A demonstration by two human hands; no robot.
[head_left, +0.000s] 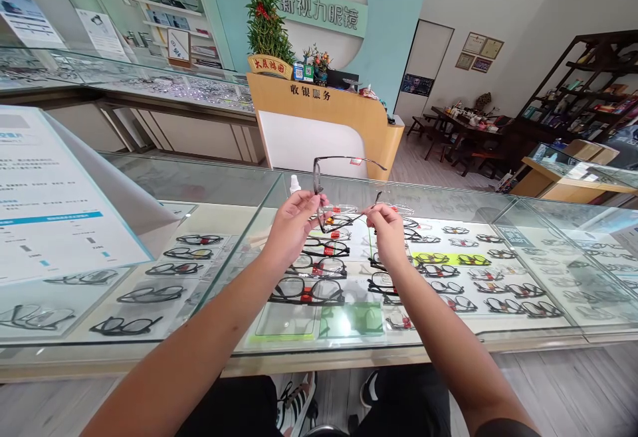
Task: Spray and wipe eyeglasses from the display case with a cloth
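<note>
A pair of dark thin-framed glasses (317, 176) is held up above the glass display case. My left hand (299, 219) pinches the frame near its front, with the lens rims turned sideways. One temple, bearing a small red and white label, stretches to the right above my hands. My right hand (386, 228) has its thumb and fingers closed on the other temple, whose tip sticks up past the fingers. Below, under the glass, rows of glasses (308, 289) with red tags lie in the case.
The glass display case (423, 344) runs across in front of me. A white printed sign (64, 191) stands on its left. A small white bottle (295, 183) is behind my left hand. Further back is a wooden counter (319, 115) with a plant (269, 28).
</note>
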